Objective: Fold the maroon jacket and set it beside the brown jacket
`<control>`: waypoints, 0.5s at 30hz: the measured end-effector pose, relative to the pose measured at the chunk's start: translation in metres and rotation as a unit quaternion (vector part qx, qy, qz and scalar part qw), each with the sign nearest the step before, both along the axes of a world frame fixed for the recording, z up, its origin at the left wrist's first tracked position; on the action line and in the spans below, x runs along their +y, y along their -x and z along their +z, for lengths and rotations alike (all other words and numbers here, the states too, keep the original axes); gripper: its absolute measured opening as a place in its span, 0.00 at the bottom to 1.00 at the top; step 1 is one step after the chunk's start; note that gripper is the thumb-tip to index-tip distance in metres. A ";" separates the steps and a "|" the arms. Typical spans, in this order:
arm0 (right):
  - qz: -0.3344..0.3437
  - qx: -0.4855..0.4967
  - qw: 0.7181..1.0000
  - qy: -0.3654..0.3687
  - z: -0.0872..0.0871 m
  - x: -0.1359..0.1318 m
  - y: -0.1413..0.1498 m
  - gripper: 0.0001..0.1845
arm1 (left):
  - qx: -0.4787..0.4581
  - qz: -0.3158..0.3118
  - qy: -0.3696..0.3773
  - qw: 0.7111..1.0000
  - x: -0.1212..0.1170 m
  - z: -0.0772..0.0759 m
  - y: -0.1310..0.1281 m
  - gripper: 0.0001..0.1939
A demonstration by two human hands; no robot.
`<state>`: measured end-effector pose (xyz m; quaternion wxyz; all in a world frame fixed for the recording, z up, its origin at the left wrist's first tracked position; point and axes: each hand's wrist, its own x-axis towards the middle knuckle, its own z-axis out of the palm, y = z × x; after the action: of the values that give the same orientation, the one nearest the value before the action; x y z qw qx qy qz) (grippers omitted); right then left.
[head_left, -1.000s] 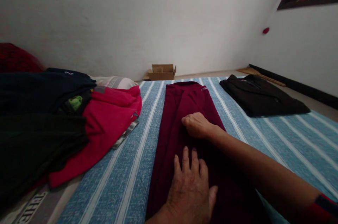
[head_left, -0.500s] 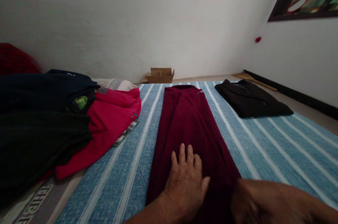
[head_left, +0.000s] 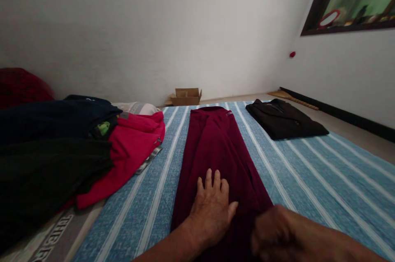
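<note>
Resting on the maroon garment [head_left: 206, 146]: left hand [head_left: 212, 206], palm down, fingers spread, gripping nothing. Right hand [head_left: 279, 233], by the garment's near right edge — blurred; whether it grips cloth cannot be told. Maroon garment: lengthwise on the striped sheet [head_left: 165, 188], collar-like or waistband-like end farthest from the person.

Handling, as judged: smoothing looks to be the step. Best done with the left palm as a steady anchor, the right stroking lightly outward so the edges keep straight; the creases along the maroon garment's far half merit most care.

Markings: pale tag [head_left: 229, 113], maroon garment's far right corner, too small to read. Printed cloth [head_left: 63, 229], left of the maroon garment — "THE" in capitals, remainder covered or cut off. Navy garment [head_left: 61, 115], farther left: white mark, illegible. Black garment [head_left: 285, 121], right of the maroon one, folded: nothing legible.
</note>
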<state>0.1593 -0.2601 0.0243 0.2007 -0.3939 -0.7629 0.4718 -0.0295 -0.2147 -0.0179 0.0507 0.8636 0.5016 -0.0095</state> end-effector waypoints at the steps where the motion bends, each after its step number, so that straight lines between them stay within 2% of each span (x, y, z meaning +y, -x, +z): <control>1: -0.017 -0.003 0.999 -0.030 0.000 0.006 0.004 0.11 | -0.001 0.003 0.006 1.000 0.000 0.000 0.000 0.31; 3: -0.067 -0.007 0.989 -0.128 -0.004 0.026 0.015 0.13 | -0.003 0.009 0.016 1.000 0.000 0.001 0.001 0.31; 5: -0.111 -0.006 0.964 -0.242 -0.014 0.052 0.026 0.12 | -0.005 0.014 0.026 1.000 0.000 0.002 0.000 0.31; 7: -0.143 -0.035 0.935 -0.323 -0.030 0.076 0.035 0.14 | -0.007 0.016 0.037 0.999 0.001 0.005 -0.001 0.31; 11: -0.169 -0.151 0.911 -0.344 -0.065 0.102 0.039 0.21 | -0.011 0.019 0.080 0.997 0.003 0.017 0.002 0.31; 13: -0.163 -0.184 0.909 -0.337 -0.076 0.105 0.037 0.21 | -0.027 0.011 0.110 0.994 0.006 0.024 0.009 0.29; 15: -0.154 -0.196 0.909 -0.334 -0.078 0.105 0.036 0.20 | -0.065 0.007 0.120 0.991 0.015 0.033 0.016 0.26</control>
<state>0.1235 -0.1556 -0.0541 0.2370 -0.5005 -0.8301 0.0657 -0.0458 -0.1997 0.0146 0.1866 0.8462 0.4989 -0.0137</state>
